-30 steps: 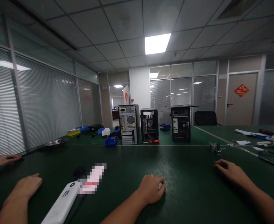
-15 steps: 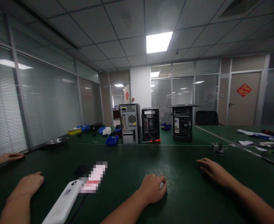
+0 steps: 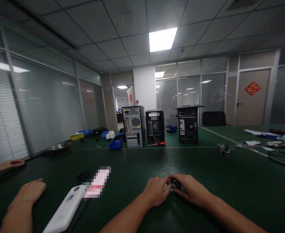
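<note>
On the green tabletop in front of me, my left hand (image 3: 157,191) is closed around a small shiny metal part (image 3: 172,185). My right hand (image 3: 189,189) meets it from the other side, thumb and fingers curled onto the same part. A darker piece shows between the two hands, but the fingers cover most of it and its kind is unclear.
At the left lie another person's hand (image 3: 16,163) and forearm, and a further hand (image 3: 32,192). Near them is a white device (image 3: 64,207) marked 18. Several computer cases (image 3: 133,126), a screwdriver (image 3: 159,143), a metal bowl (image 3: 58,147) and small metal parts (image 3: 226,150) stand farther back.
My right hand has moved left from the table's right side to meet my left hand at the small metal part. My left hand has stayed nearly in place; the view has shifted slightly.
</note>
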Motion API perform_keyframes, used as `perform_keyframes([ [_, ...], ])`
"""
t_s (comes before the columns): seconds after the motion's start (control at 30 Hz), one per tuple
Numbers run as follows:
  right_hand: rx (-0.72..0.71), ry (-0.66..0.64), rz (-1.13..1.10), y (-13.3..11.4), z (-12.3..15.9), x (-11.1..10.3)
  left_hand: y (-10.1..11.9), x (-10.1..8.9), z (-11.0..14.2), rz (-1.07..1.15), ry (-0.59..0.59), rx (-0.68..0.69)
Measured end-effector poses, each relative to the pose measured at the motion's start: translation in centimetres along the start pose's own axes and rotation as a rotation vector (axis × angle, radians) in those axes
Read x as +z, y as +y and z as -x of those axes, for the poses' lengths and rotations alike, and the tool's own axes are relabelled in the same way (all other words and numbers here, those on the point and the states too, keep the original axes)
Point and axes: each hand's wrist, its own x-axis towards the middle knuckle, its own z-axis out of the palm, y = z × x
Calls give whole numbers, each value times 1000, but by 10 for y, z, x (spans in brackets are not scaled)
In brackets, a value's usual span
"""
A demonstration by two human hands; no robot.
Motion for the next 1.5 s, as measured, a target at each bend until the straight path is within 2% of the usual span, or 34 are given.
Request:
perform_keyframes([
  [0.27,-51,-20,27,2,2,-4,1,-2,0,-19,16,39],
  [0.47,73,54,37,22,8,-5,0,0,0,-23,15,-16],
  [0.57,88,51,59,16,7,-3,0,0,1,-2,20,-9],
  [0.77,-20,25,197,-9,-3,13,0,-2,2,0,36,76],
  [0.9,-43,62,233,-10,-5,16,0,0,0,-19,41,64],
  [1.07,-55,78,221,-1,-4,7,-2,3,-2,-17,61,66],
  [1.17,34,94,206,20,0,-4,-2,5,-2,-40,67,48],
  [1.23,132,109,181,43,5,-12,-2,5,-2,-56,56,32],
  [1.37,318,140,84,106,24,-31,1,2,-1,-61,19,13],
  [1.5,498,225,-38,174,47,-42,2,0,0,-46,-2,15],
])
